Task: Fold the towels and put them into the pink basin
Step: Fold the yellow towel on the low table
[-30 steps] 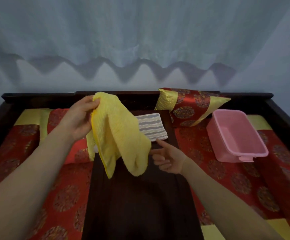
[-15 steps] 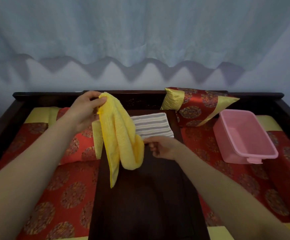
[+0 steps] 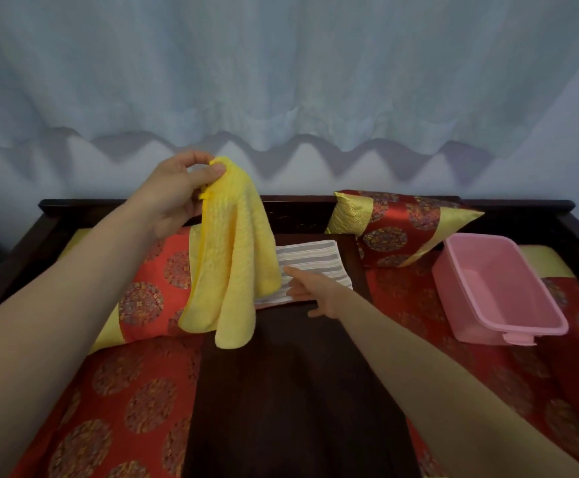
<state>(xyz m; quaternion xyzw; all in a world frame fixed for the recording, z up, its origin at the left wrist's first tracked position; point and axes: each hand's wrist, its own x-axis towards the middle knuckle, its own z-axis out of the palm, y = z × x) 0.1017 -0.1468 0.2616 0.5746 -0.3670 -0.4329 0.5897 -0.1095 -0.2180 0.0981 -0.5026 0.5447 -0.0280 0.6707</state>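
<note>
Above the dark table [image 3: 295,391] | left hand [image 3: 177,194] pinches hanging yellow towel [image 3: 232,263] | right hand [image 3: 319,291] spread loose beside it

Pale curtain [image 3: 281,81] hangs across the back, its scalloped hem throwing a wavy shadow on the wall. Below it, a dark wooden bench frame [image 3: 509,205]. Red-and-gold cushion [image 3: 398,229] leans against the back rail on the right; another [image 3: 150,291] lies on the left. Red medallion seat pad [image 3: 115,408] flanks a dark wooden worktop [image 3: 291,391] down the centre.

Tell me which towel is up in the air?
The yellow towel, dangling from the left hand. The striped towel lies flat on the dark table.
</note>
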